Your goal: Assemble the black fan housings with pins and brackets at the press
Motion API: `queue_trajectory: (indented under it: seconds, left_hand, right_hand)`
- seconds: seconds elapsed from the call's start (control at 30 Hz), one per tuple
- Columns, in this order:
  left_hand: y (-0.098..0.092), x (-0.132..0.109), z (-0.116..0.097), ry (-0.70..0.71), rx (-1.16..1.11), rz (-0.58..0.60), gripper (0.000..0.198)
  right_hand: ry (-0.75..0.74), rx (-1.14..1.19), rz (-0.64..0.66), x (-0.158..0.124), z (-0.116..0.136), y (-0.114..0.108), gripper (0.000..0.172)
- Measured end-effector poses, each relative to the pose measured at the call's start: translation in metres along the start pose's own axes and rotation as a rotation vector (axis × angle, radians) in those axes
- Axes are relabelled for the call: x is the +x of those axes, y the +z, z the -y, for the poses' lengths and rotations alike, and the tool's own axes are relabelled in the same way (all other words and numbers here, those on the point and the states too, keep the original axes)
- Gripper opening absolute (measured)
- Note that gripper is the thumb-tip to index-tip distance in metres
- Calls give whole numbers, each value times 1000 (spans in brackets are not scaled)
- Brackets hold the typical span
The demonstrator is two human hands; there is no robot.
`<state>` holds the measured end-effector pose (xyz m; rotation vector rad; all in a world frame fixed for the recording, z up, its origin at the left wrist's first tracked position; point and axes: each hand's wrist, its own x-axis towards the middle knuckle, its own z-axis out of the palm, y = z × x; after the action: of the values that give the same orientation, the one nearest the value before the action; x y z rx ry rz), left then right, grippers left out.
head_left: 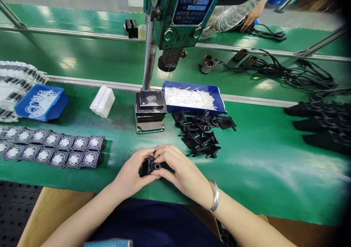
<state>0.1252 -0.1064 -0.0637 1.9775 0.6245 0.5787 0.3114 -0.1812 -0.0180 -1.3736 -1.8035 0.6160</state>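
Note:
Close to the bench's front edge, both my hands are wrapped round one black plastic pump cover with a round spout (153, 166). My left hand (134, 168) grips it from the left, partly hiding it. From the right, my right hand (175, 166) holds it with thumb and fingers; a silver bangle circles that wrist. A heap of similar black plastic covers (201, 133) lies to the right, beyond my right hand. To the left, black pump housings with white impellers (74, 160) stand in two rows.
A green hand press (181, 20) rises ahead over its metal base block (150, 110). Behind the heap sits a blue tray of white pins (192, 97). Left are a blue bin of white rings (44, 102) and a white block (102, 101). A co-worker's hand (253, 15) handles cables beyond.

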Motion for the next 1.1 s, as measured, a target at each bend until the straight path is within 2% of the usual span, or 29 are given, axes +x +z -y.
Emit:
queue_trajectory:
  seconds: [0.2,0.37,0.47,0.53,0.6,0.7,0.77,0.8,0.83,0.93,1.03,1.1]
  left_hand:
    - [-8,2,-6,-25,19,37,56]
    - [-6,3,-11,-90,-28,32,59]
    - [-8,3,-14,-57,12,24,59]
    - [-16,8,-22,18,83,3,54]
    - [-32,20,-37,145,172,-37,44]
    - [-63,54,-62,345,278,-158,33]
    - [-82,85,-73,395,296,-253,34]
    - [-88,100,-75,390,282,-289,36]
    - [-93,116,-74,373,253,-305,37]
    - [-98,153,-64,324,160,-295,38]
    - [-97,171,-52,325,148,-279,41]
    - [-95,175,-49,330,147,-267,42]
  right_hand:
    - [-5,3,-29,-2,-2,3,15]
    - [8,5,-53,-7,-4,12,16]
    - [-9,3,-60,-6,-3,5,18]
    - [-39,-28,-93,1,0,-14,21]
    - [-73,-119,-212,15,8,-46,22]
    - [-199,-263,-548,53,28,-106,19]
    - [-355,-264,-754,88,49,-147,20]
    - [-417,-257,-803,107,61,-166,25]
    - [-446,-250,-823,127,75,-183,33]
    - [-355,-174,-725,180,118,-224,65]
    - [-317,-40,-631,204,144,-241,59]
    - [-443,-127,-702,196,144,-233,54]
